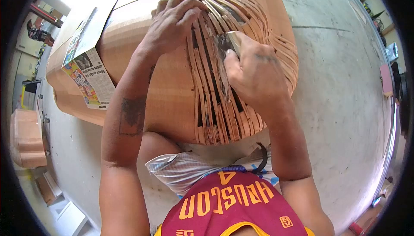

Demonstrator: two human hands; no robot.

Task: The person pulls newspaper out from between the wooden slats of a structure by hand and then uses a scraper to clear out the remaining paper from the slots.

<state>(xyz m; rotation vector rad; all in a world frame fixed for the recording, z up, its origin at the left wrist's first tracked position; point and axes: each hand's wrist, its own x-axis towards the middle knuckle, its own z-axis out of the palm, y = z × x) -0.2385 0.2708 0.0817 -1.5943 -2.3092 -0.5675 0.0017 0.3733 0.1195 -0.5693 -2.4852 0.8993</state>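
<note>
Well, farthest to the left of the big form (168, 91), and well apart from it, a smaller brown piece (28, 134) with rounded sides stands near the wall side of the room. Next, a newspaper (95, 74) lies over the left part of the form; its lower portion hangs down along the side, with the printed text turned upside down. The form itself takes the upper middle of the view, brown and smooth at its left half.

The left hand (177, 22) is on top of the form, at the upper left border of the strips (210, 111); its fingers are bent and near to each other, but I cannot tell if they grip something. These strips are long, thin and layered, and they curve over the right part of the form with dark gaps between them. Below the form are the person's shorts (168, 169) and the red shirt (224, 206). Over the strips, a thin grey piece (225, 44) is pinched between thumb and fingers of the right hand (256, 70). To the right of the form extends the pale floor (332, 72), and beyond, well apart, is a pink block (387, 80).
</note>
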